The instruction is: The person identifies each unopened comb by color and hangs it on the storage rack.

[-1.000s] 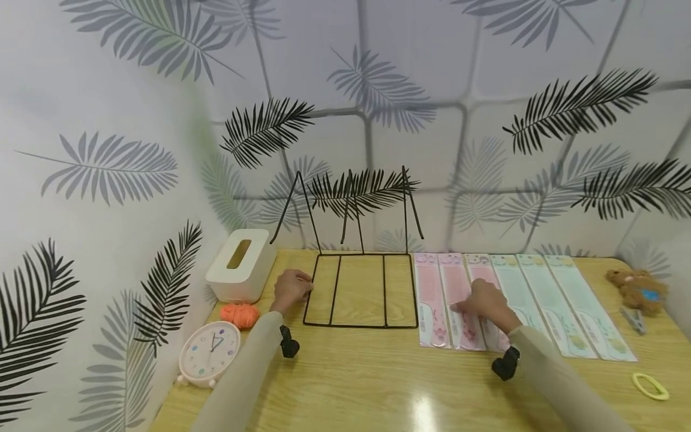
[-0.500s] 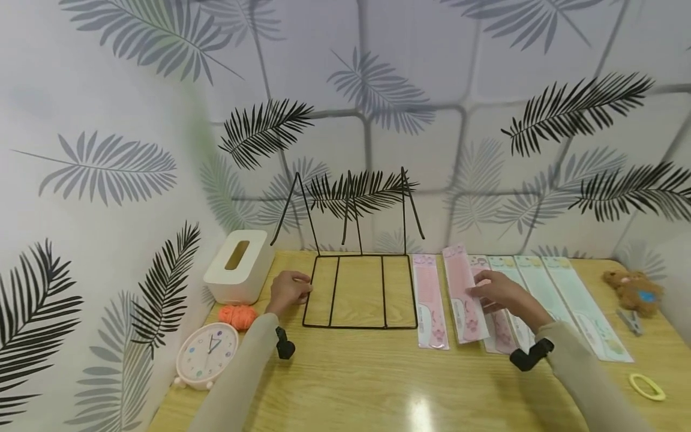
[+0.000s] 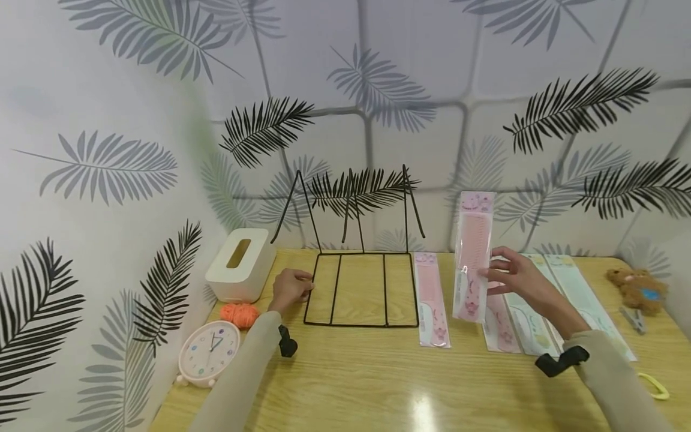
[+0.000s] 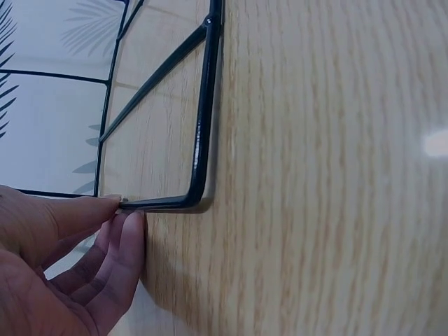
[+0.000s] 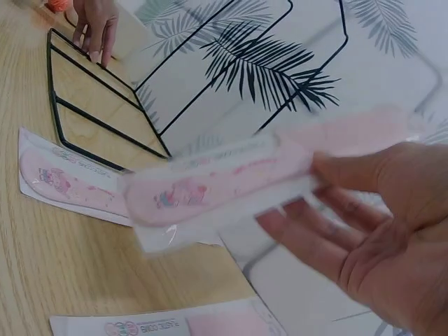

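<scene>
My left hand pinches the left base wire of a black wire rack. In the left wrist view, thumb and fingers meet on that wire near the rack's corner. My right hand holds a pink comb in clear packaging by its right edge, upright above the table. The right wrist view shows the held comb blurred, the thumb on one face. Another packaged pink comb lies right of the rack. A further pink comb and several pale green combs lie partly behind my right hand.
On the left stand a white tissue box, an orange yarn ball and a pink clock. A brown plush toy, a grey clip and a yellow ring-shaped clip lie at right. A leaf-patterned wall rises behind.
My right hand has picked up the second pink comb from the row, raised it and tilted it upright. The left hand stays at the rack's left side.
</scene>
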{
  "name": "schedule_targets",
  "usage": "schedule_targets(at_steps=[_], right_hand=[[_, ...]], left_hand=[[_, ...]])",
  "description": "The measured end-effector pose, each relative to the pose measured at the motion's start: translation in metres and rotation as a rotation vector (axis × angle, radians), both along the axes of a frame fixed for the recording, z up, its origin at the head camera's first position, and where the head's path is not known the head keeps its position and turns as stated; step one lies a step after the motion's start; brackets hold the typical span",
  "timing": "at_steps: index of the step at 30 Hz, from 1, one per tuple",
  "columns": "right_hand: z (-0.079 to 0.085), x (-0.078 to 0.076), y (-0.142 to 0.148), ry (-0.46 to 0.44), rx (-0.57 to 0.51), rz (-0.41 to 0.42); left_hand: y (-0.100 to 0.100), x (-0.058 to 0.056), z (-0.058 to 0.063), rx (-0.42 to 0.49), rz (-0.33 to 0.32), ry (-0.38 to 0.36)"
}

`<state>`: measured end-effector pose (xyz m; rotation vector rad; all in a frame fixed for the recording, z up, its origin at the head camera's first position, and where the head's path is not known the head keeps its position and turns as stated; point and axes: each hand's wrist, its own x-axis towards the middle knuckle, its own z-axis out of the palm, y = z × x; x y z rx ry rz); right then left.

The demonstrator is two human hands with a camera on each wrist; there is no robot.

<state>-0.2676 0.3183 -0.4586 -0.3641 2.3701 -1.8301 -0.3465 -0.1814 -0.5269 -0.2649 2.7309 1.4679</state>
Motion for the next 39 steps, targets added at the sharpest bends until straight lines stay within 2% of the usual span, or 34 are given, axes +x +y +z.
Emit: schedule_targets(at_steps=[4,7,13,20,23,28,31,35,39], right_hand=[[0.012,0.008,-0.004,0.114,0.031,-0.004],[0.021,0.018,-0.012,0.17,0.039,0.027],[0.035,0.029,-0.033,0.25,-0.002,0.232],[0.036,0.036,-0.055,0.235,-0.064,0.456],[0.032,0.035,-0.061,0.223,-0.084,0.508],[0.018,0.036,-0.072,0.183,-0.061,0.497],[0.012,0.036,-0.079,0.165,-0.059,0.479],[0.008,0.034,-0.085,0.179,-0.072,0.461],[0.008,0.035,-0.087,0.181,-0.082,0.449]], left_hand=[[0.002,0.0,0.001,-0.001,0.005,0.0],[0.002,0.001,0.001,0.005,0.004,-0.012],[0.002,0.001,-0.002,-0.025,-0.004,0.007],[0.001,0.002,-0.004,-0.027,-0.012,0.008],[0.001,0.0,-0.003,-0.029,-0.026,0.015],[-0.001,-0.004,-0.004,-0.038,-0.025,0.011],[-0.002,-0.003,-0.005,-0.011,-0.023,0.007],[-0.004,-0.002,-0.002,0.019,-0.034,0.007],[-0.004,-0.003,0.0,0.01,-0.045,-0.006]])
